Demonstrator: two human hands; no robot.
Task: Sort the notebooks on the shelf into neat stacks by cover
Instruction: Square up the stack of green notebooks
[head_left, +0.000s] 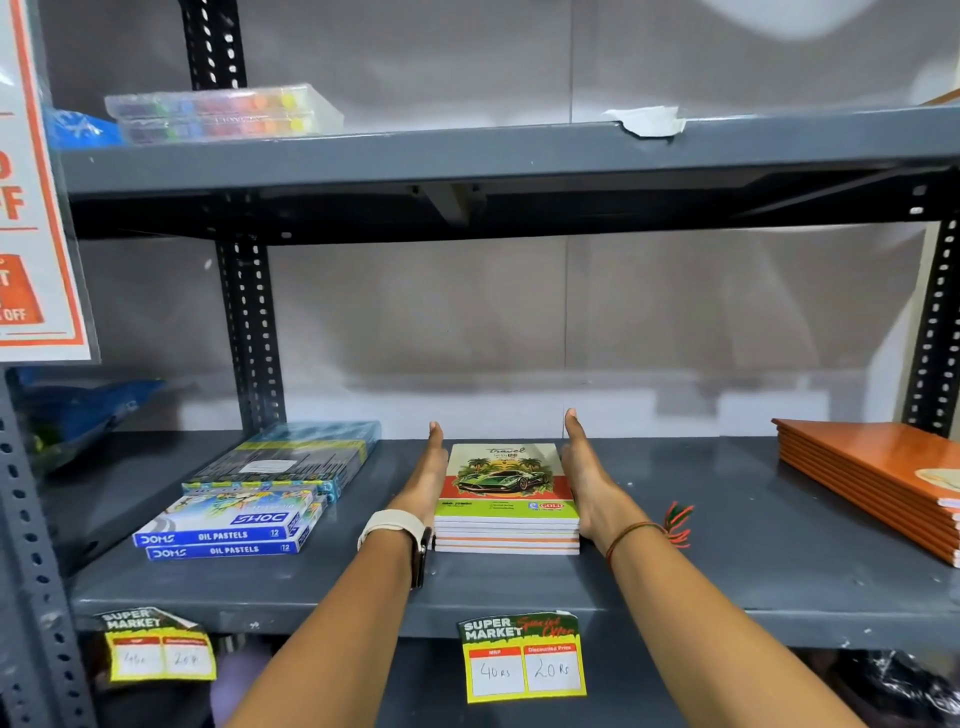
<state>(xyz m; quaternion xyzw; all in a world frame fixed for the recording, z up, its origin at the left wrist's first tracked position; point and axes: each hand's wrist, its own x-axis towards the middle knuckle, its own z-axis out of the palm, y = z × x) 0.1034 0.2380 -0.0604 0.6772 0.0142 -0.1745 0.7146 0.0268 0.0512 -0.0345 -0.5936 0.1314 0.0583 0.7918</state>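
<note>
A stack of several notebooks with a green car cover (505, 483) lies in the middle of the grey shelf (727, 561). My left hand (423, 478) is pressed flat against the stack's left side, fingers straight and together. My right hand (584, 475) is pressed flat against its right side in the same way. The stack sits squared between both palms. A second stack of orange-covered notebooks (878, 473) lies at the far right of the shelf, partly cut off by the frame edge.
Two blue oil pastel boxes (228, 530) and a flat pack of pens (291, 460) lie on the shelf's left. Clear cases of coloured items (218, 114) sit on the upper shelf. Price tags (522, 657) hang from the shelf's front edge. Black uprights stand at left and right.
</note>
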